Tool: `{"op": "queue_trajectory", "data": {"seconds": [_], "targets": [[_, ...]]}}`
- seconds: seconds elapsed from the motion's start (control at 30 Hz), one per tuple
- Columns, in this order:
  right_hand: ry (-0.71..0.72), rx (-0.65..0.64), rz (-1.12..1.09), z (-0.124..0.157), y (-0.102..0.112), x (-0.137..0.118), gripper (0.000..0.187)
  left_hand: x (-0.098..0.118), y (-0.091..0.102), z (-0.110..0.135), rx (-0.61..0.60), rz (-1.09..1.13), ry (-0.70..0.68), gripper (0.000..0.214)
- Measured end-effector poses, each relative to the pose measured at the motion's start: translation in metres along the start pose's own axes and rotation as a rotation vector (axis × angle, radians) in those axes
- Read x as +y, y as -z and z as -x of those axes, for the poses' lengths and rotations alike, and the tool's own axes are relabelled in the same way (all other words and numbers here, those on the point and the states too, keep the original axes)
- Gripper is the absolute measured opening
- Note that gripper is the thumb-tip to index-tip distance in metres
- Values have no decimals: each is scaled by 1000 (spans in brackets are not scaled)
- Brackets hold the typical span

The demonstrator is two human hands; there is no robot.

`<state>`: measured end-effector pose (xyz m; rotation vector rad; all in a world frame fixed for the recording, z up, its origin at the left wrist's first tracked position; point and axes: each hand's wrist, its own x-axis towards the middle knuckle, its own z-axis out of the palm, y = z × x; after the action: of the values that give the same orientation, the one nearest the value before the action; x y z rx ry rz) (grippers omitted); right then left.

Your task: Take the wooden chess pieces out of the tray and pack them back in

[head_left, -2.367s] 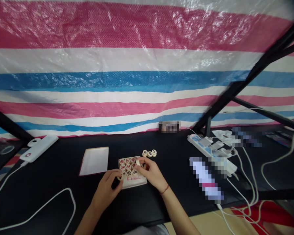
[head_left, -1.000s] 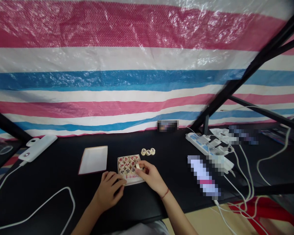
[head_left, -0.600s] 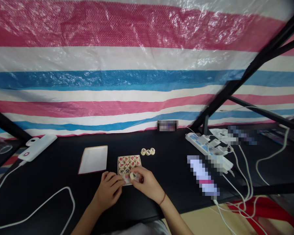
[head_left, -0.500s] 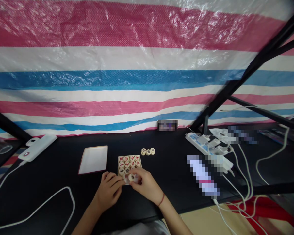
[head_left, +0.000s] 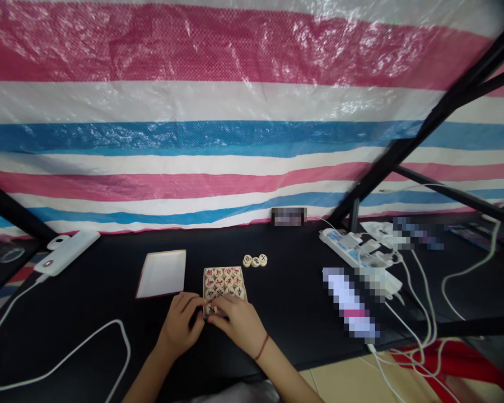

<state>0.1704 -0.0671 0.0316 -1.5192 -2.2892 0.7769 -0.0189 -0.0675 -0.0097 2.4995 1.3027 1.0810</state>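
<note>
The curled right hand (head_left: 239, 323) presses its fingers onto the bottom row of round wooden Chinese chess pieces (head_left: 219, 284) packed on a pale rectangular tray (head_left: 204, 285); any grip is hidden. The half-closed left hand (head_left: 179, 323) touches the tray's lower-left corner. Three more pieces (head_left: 255, 260) lie just beyond on the black table (head_left: 109, 291), near a flat white rectangular card (head_left: 160, 273).

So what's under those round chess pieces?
A pale tray lies beneath the xiangqi pieces; they hide most of its surface, and the right hand covers its near end.
</note>
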Motion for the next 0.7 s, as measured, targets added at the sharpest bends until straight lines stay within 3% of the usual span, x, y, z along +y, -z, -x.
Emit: {"op": "queue_trajectory", "data": {"seconds": [0.27, 0.37, 0.43, 0.53, 0.63, 0.7], "targets": [[29, -1, -170, -3, 7, 6, 21, 4, -5, 1, -80, -77, 35, 26], [32, 136, -200, -15, 29, 24, 24, 1, -7, 2, -42, -107, 3, 28], [-56, 255, -38, -29, 46, 41, 29, -1, -9, 1, -39, -121, -35, 33], [-189, 147, 242, -52, 64, 64, 47, -5, -15, 0, -66, -129, -66, 41], [-225, 8, 361, -68, 68, 77, 41, -6, -20, -1, -71, -116, -52, 41], [-222, -16, 373, -73, 66, 80, 34, -6, -23, 0, -66, -113, -32, 40]]}}
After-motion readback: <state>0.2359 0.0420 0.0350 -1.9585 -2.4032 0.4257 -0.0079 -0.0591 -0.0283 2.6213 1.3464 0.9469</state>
